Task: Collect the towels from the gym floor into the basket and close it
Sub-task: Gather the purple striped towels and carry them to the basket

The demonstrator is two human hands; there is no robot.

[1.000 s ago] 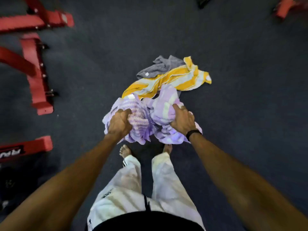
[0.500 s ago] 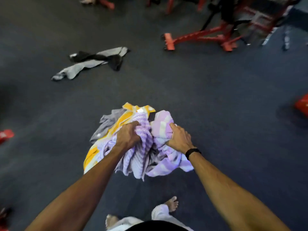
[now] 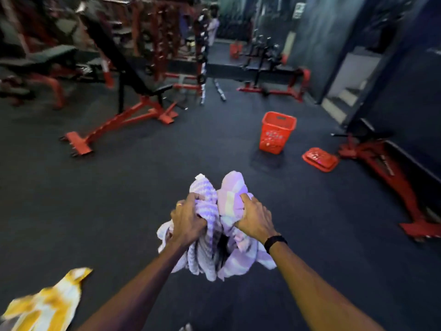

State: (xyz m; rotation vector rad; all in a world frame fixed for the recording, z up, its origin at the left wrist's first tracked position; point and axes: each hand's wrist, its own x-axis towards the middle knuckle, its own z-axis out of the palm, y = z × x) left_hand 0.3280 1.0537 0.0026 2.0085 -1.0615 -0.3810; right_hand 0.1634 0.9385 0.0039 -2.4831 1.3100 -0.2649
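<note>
Ahead of me the dark gym floor is ringed with red-framed machines: an incline bench toward the far left, a low red frame along the right edge, racks blurred at the back. I see nothing lying on the open stretch of floor between my hands and the red basket, which stands upright and open-topped toward the far right; its red lid lies flat on the floor just beside it, to the right, apart from it. I hold a bunched purple-and-white striped bundle of towels up off the floor, in mid-view; how many cloths are in it I cannot tell. My left hand has its fingers curled and clamped into the bundle's left side, and my right hand grips the right side, thumb pressed into the cloth, a black band on that wrist. One yellow-and-white towel lies crumpled at the near left corner of the floor, well apart from the basket. I count one basket, one lid.
</note>
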